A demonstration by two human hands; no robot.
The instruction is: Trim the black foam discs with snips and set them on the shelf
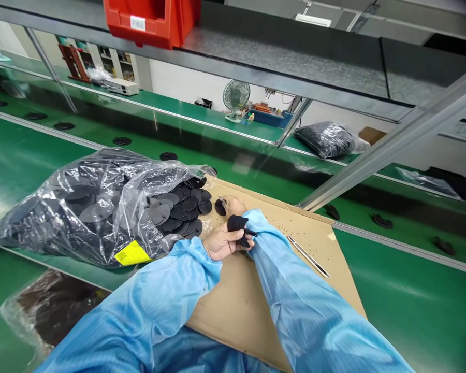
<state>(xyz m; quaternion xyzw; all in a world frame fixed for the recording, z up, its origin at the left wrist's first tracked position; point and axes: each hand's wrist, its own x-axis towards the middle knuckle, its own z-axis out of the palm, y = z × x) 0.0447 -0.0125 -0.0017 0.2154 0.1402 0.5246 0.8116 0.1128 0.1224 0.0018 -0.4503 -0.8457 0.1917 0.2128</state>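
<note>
My left hand (pixel 220 243) is closed around a dark black piece (pixel 237 224) with a thin stub sticking out to the right; its exact kind is not clear. Just beyond it, my right hand (pixel 236 206) is partly hidden behind the left hand's piece and its own blue sleeve. Its fingers pinch a round black disc (pixel 220 206), next to the bag's mouth. Loose black discs (pixel 184 207) spill from a large clear plastic bag (pixel 58 207) onto the cardboard sheet (pixel 236 300) under my hands.
A slim metal tool (pixel 308 257) and scattered dark specks lie on the cardboard, right of my hands. A yellow label (pixel 133 254) is on the bag. Beyond, black parts (pixel 121 141) lie along a green belt. A red bin (pixel 151 23) sits on the overhead shelf; a slanted metal post (pixel 373 150) stands right.
</note>
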